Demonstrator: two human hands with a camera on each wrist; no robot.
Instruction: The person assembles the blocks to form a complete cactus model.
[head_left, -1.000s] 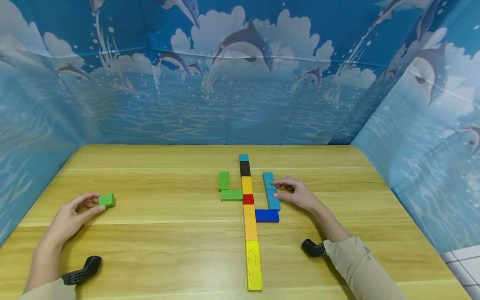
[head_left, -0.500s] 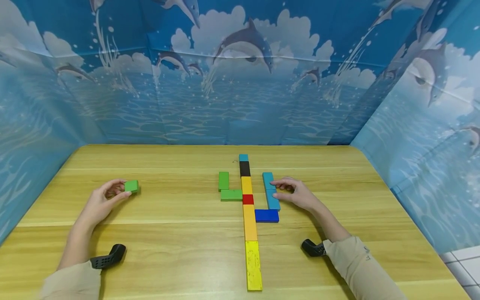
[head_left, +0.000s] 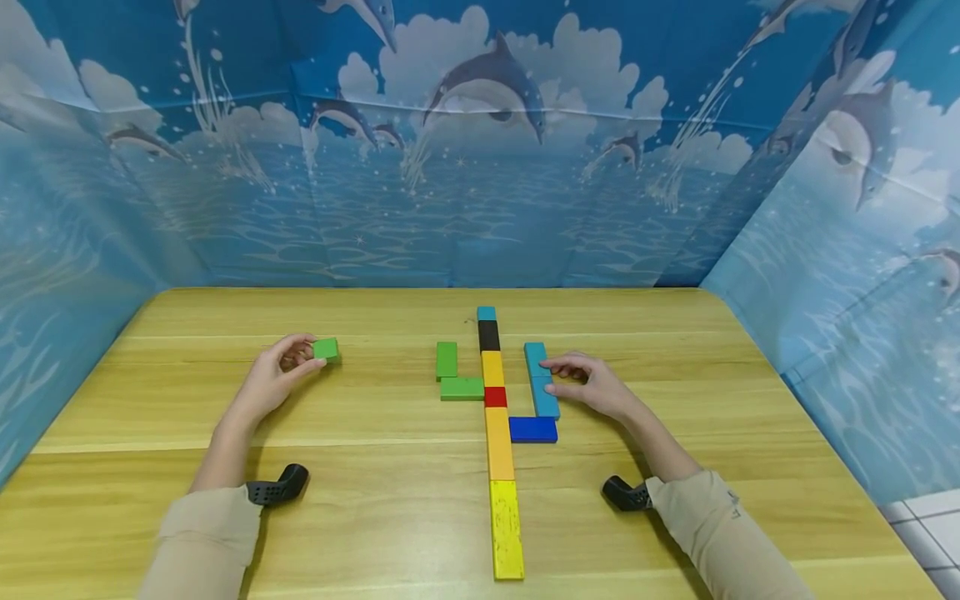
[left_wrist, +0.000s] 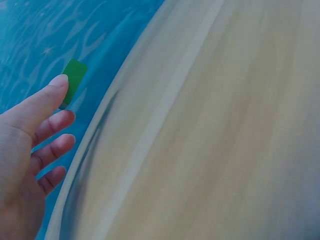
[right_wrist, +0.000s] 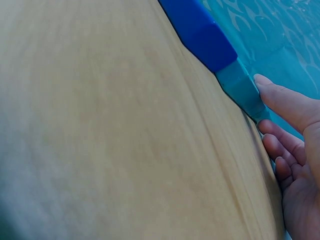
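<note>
My left hand (head_left: 264,382) pinches a small green block (head_left: 325,349) between thumb and fingers, held over the left part of the table. In the left wrist view the thumb lies against that green block (left_wrist: 75,80), the other fingers loosely bent below it. The fingertips of my right hand (head_left: 597,390) touch the right side of two light blue blocks, a far one (head_left: 536,357) and a near one (head_left: 543,404), lying end to end. A dark blue block (head_left: 533,429) joins them to the central row; it also appears in the right wrist view.
The central row runs front to back: yellow (head_left: 507,533), orange (head_left: 499,446), red (head_left: 495,397), orange (head_left: 492,367), black (head_left: 488,335) and small light blue (head_left: 487,313) blocks. Two green blocks (head_left: 462,388) form an L on its left. A dolphin-print curtain (head_left: 465,208) stands behind the table.
My left hand has carried the small green block right and toward the back of the table. The right hand and the laid blocks have stayed in place.
</note>
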